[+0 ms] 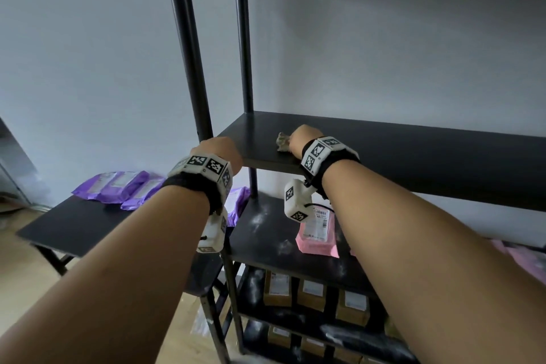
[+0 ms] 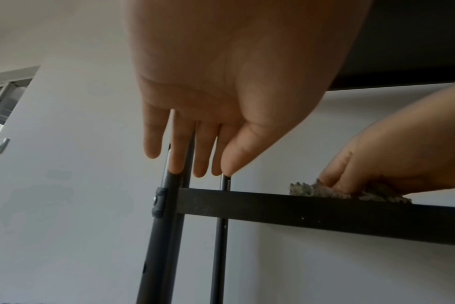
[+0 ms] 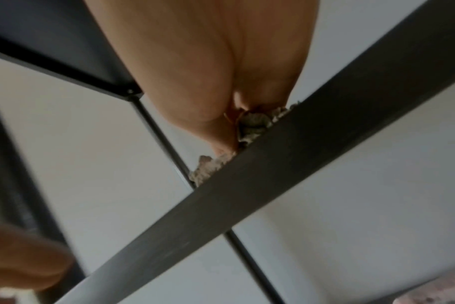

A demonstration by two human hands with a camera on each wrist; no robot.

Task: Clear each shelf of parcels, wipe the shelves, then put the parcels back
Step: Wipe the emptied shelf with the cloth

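- A crumpled grey cloth [image 1: 282, 142] lay on the bare black shelf [image 1: 413, 151] at about my chest height, near its left front corner.
- My right hand [image 1: 301, 137] pressed down on that cloth, and its fingers [image 2: 335, 176] were bent onto the fabric, grasping it against the shelf.
- My left hand [image 1: 220, 151] hung just in front of the shelf's left corner, beside the black upright post [image 1: 189, 47]. Its fingers [image 2: 179, 148] were straight and relaxed, released, holding nothing; I could not tell whether they touched the post.
- One shelf down, a pink parcel [image 1: 317, 233] with a white label lay flat, just below my right wrist, and pale dusty smears marked the dark board [image 1: 260, 233] around it.
- Lower shelves held rows of brown cardboard boxes [image 1: 310, 294] with white labels.
- To my left, a low black table [image 1: 68, 227] stood beside the rack, carrying several purple parcels [image 1: 118, 186] laid side by side along its far edge.
- A plain pale wall [image 1: 88, 53] stood behind everything.
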